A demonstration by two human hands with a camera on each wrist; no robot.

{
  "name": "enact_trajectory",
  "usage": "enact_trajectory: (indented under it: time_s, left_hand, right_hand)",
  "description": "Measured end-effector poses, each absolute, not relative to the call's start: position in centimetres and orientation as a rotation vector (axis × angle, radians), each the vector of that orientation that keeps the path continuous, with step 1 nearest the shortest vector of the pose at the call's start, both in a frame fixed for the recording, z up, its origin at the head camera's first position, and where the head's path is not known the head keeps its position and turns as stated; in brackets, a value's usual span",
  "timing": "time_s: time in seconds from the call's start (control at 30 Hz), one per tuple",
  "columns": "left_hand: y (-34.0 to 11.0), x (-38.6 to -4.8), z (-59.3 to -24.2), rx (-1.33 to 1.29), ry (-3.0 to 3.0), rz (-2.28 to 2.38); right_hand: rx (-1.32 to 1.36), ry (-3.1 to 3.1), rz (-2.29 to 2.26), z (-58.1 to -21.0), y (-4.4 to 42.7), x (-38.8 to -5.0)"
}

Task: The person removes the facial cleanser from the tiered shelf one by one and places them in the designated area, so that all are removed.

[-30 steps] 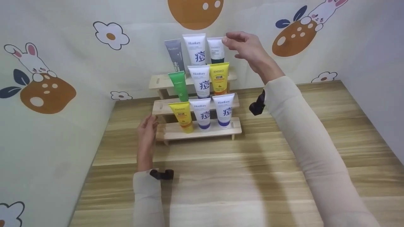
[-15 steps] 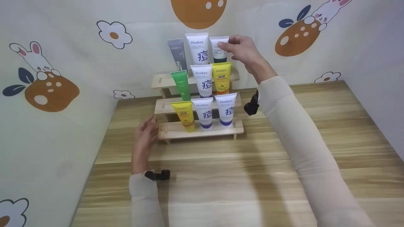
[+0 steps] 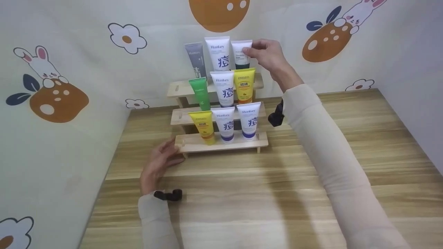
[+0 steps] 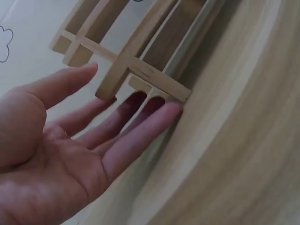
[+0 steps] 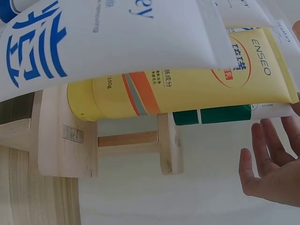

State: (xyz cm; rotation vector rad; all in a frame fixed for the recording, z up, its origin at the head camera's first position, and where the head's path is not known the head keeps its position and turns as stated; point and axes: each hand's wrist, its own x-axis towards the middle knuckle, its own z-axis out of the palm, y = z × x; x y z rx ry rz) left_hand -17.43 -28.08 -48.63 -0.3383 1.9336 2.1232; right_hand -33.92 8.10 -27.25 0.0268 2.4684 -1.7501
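Note:
A three-step wooden rack (image 3: 221,146) holds several upright tubes. On its top step, my right hand (image 3: 273,57) pinches the upper right edge of a white tube with a dark green cap (image 3: 241,57), thumb in front. The right wrist view shows that tube (image 5: 225,115) behind a yellow tube (image 5: 187,91), my right hand (image 5: 276,164) at its far end. My left hand (image 3: 159,164) is at the left end of the bottom step. In the left wrist view my left hand (image 4: 70,154) has its fingers extended beside the rack's wooden side (image 4: 145,72), fingertips close to or touching it.
The rack stands at the back of a wood-grain table (image 3: 235,200), near a patterned wall (image 3: 159,45). Other tubes include a grey one (image 3: 196,60), a green one (image 3: 200,95), yellow ones (image 3: 205,128) and white ones (image 3: 250,121). A plain wall (image 3: 415,62) is at the right.
My left hand has lowered from beside the middle step to the bottom step's left end. My right thumb has come onto the front of the top-right tube. The tubes keep their places on the rack.

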Motion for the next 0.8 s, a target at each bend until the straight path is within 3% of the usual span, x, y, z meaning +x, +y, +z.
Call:
enact_trajectory:
  time_s: [0.8]
  left_hand:
    - [-28.9,-17.2,-50.7,-0.217,1.884,2.196]
  right_hand:
    - [0.047,2.416,-1.975,-27.2,9.3,-33.6]
